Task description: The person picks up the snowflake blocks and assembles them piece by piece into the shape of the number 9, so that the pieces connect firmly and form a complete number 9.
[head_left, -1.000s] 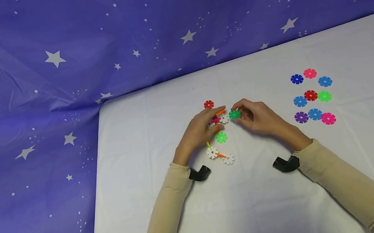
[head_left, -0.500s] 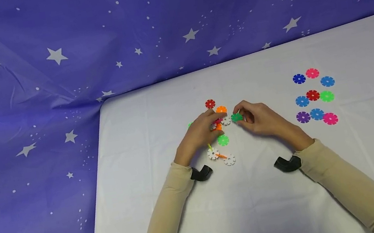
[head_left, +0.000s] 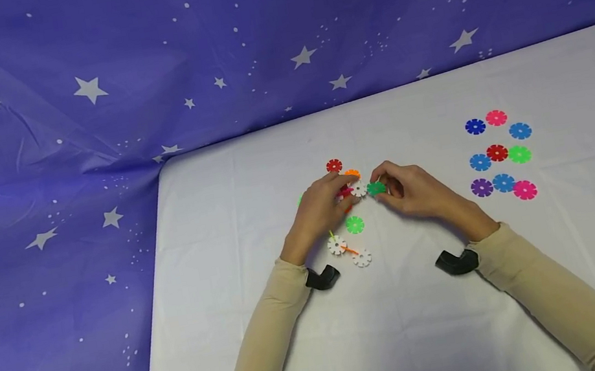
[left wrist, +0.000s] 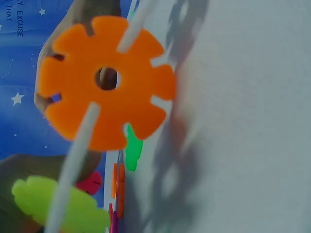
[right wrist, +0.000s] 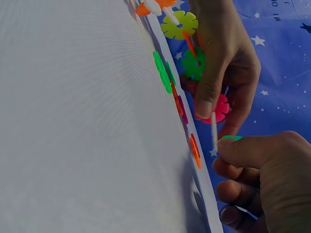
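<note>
Star-printed blue cloth [head_left: 85, 116] backs the scene; a white table [head_left: 429, 334] carries everything I log from my remote station.

Item 1: snowflake-disc assembly [head_left: 347, 216], near the middle of the table. Interlocked discs in red, orange, white, green and pink. The right wrist view shows most of them standing on edge in a row; the left wrist view is filled by one orange disc [left wrist: 104, 82] with white pieces slotted into its notches.

Item 2: left hand [head_left: 319, 211], fingers curled around the far end of the assembly, gripping it; a pink disc [right wrist: 221, 108] sits under its fingers.

Item 3: right hand [head_left: 413, 189], just right of the assembly, thumb and fingers pinching a dark green disc [head_left: 376, 188] that touches a white disc [head_left: 358, 188] of the assembly.

Item 4: loose discs [head_left: 499, 155], nine lying flat in a cluster well to the right of the assembly: blue, pink, red, green, purple.

Item 5: black wrist mounts [head_left: 321, 276], one on each beige sleeve, on the near side of the assembly.
</note>
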Demonstrator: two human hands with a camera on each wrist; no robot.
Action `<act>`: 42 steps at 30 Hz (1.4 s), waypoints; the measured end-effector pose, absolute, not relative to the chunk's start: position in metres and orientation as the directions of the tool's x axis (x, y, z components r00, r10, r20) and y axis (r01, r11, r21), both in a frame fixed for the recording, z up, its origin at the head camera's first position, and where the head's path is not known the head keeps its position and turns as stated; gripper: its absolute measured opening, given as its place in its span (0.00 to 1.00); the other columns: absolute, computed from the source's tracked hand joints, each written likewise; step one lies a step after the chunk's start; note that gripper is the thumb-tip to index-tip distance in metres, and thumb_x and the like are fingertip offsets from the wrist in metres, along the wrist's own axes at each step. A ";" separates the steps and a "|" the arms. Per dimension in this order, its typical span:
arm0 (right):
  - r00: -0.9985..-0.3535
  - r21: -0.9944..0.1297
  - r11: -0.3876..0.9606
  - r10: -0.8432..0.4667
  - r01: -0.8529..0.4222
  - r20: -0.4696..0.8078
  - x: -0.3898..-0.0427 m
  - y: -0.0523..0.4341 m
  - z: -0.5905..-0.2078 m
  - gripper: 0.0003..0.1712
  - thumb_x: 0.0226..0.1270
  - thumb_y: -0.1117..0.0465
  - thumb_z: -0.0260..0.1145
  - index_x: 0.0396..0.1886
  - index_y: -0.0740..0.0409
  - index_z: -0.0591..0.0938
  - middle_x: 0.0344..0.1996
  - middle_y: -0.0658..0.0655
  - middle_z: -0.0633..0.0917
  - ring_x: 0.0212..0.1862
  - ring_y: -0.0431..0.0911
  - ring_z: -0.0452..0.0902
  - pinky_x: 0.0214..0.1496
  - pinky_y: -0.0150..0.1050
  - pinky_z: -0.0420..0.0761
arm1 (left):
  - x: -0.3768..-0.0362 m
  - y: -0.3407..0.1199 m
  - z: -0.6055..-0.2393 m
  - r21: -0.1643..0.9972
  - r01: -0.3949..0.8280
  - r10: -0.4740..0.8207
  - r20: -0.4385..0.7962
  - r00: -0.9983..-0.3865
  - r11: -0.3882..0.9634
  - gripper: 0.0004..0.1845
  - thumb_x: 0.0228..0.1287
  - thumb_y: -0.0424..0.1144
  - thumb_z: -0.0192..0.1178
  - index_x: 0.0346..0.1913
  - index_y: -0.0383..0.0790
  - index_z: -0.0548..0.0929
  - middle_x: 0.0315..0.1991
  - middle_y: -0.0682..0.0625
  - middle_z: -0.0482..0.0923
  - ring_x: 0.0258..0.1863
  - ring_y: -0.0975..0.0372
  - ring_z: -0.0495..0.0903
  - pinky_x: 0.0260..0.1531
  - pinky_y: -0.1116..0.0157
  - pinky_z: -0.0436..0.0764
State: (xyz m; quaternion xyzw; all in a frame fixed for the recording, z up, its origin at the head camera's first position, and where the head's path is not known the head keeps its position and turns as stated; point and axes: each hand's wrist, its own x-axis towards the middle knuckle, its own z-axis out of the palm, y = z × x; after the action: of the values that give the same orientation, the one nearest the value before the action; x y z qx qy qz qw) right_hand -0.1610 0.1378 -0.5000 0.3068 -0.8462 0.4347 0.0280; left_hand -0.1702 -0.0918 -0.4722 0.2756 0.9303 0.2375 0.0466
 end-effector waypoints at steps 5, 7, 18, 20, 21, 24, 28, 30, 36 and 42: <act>-0.810 -0.716 0.431 -0.487 -0.549 0.328 -0.161 0.137 -0.501 0.19 0.57 0.70 0.72 0.47 0.56 0.77 0.20 0.47 0.74 0.22 0.37 0.67 0.24 0.31 0.69 | -0.170 -0.093 -0.470 0.520 0.480 0.528 0.065 -0.847 0.707 0.21 0.62 0.44 0.68 0.58 0.45 0.82 0.53 0.50 0.82 0.45 0.61 0.81 0.48 0.62 0.78; -0.807 -0.712 0.428 -0.483 -0.557 0.340 -0.160 0.138 -0.500 0.19 0.57 0.71 0.71 0.47 0.57 0.77 0.20 0.47 0.74 0.22 0.38 0.67 0.24 0.31 0.69 | -0.170 -0.094 -0.469 0.545 0.479 0.533 0.068 -0.844 0.688 0.22 0.61 0.43 0.68 0.58 0.44 0.82 0.52 0.50 0.82 0.44 0.61 0.80 0.48 0.62 0.78; -0.783 -0.684 0.404 -0.451 -0.607 0.428 -0.159 0.137 -0.496 0.19 0.55 0.73 0.72 0.46 0.59 0.78 0.21 0.47 0.75 0.23 0.39 0.68 0.26 0.27 0.68 | -0.173 -0.096 -0.468 0.655 0.454 0.533 0.092 -0.841 0.603 0.21 0.60 0.40 0.70 0.56 0.40 0.83 0.46 0.50 0.86 0.29 0.64 0.72 0.37 0.70 0.73; -0.781 -0.683 0.401 -0.449 -0.611 0.435 -0.159 0.136 -0.495 0.19 0.55 0.73 0.72 0.46 0.59 0.79 0.21 0.47 0.75 0.23 0.39 0.68 0.26 0.27 0.68 | -0.173 -0.096 -0.468 0.656 0.445 0.526 0.086 -0.846 0.609 0.21 0.59 0.40 0.70 0.55 0.40 0.84 0.45 0.50 0.87 0.27 0.66 0.71 0.35 0.71 0.71; -0.780 -0.682 0.400 -0.450 -0.612 0.436 -0.159 0.136 -0.495 0.19 0.55 0.72 0.72 0.46 0.59 0.79 0.21 0.47 0.75 0.23 0.39 0.68 0.26 0.27 0.68 | -0.173 -0.096 -0.468 0.657 0.443 0.524 0.084 -0.848 0.611 0.21 0.59 0.40 0.70 0.55 0.40 0.84 0.44 0.50 0.87 0.26 0.66 0.71 0.34 0.72 0.71; -0.777 -0.678 0.402 -0.451 -0.616 0.438 -0.159 0.135 -0.495 0.18 0.56 0.72 0.72 0.46 0.59 0.79 0.21 0.47 0.75 0.24 0.39 0.68 0.26 0.27 0.68 | -0.173 -0.096 -0.467 0.658 0.443 0.527 0.082 -0.846 0.609 0.20 0.59 0.39 0.70 0.55 0.40 0.84 0.44 0.50 0.87 0.25 0.65 0.69 0.32 0.72 0.70; -0.777 -0.673 0.405 -0.447 -0.618 0.444 -0.159 0.136 -0.495 0.19 0.55 0.73 0.72 0.46 0.59 0.80 0.21 0.47 0.76 0.24 0.38 0.68 0.26 0.27 0.67 | -0.173 -0.096 -0.466 0.663 0.441 0.534 0.073 -0.843 0.605 0.21 0.60 0.39 0.69 0.56 0.40 0.84 0.46 0.49 0.87 0.24 0.66 0.68 0.32 0.72 0.69; -0.776 -0.673 0.404 -0.445 -0.619 0.446 -0.159 0.136 -0.496 0.19 0.55 0.73 0.72 0.46 0.59 0.80 0.22 0.47 0.76 0.24 0.38 0.68 0.26 0.26 0.67 | -0.173 -0.097 -0.465 0.663 0.436 0.534 0.065 -0.843 0.608 0.21 0.60 0.39 0.70 0.56 0.40 0.84 0.47 0.49 0.86 0.24 0.66 0.68 0.32 0.72 0.69; -0.769 -0.666 0.402 -0.452 -0.628 0.452 -0.158 0.135 -0.495 0.18 0.55 0.74 0.72 0.45 0.59 0.81 0.24 0.48 0.79 0.25 0.37 0.69 0.27 0.29 0.70 | -0.174 -0.098 -0.464 0.662 0.431 0.539 0.048 -0.841 0.613 0.20 0.61 0.40 0.69 0.56 0.40 0.84 0.43 0.49 0.86 0.21 0.67 0.63 0.30 0.72 0.68; -0.761 -0.663 0.393 -0.458 -0.638 0.460 -0.158 0.133 -0.494 0.17 0.54 0.75 0.72 0.43 0.59 0.82 0.27 0.50 0.83 0.27 0.37 0.71 0.30 0.30 0.73 | -0.173 -0.098 -0.464 0.684 0.421 0.554 0.029 -0.832 0.596 0.21 0.61 0.41 0.69 0.57 0.40 0.83 0.36 0.51 0.85 0.17 0.68 0.58 0.25 0.72 0.64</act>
State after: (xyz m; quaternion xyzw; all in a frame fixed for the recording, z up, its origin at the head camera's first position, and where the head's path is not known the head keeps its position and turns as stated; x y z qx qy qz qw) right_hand -0.1580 0.1334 -0.4939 0.3307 -0.8282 0.4409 0.1017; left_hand -0.1726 -0.0977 -0.4643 0.2745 0.8884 0.3558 0.0937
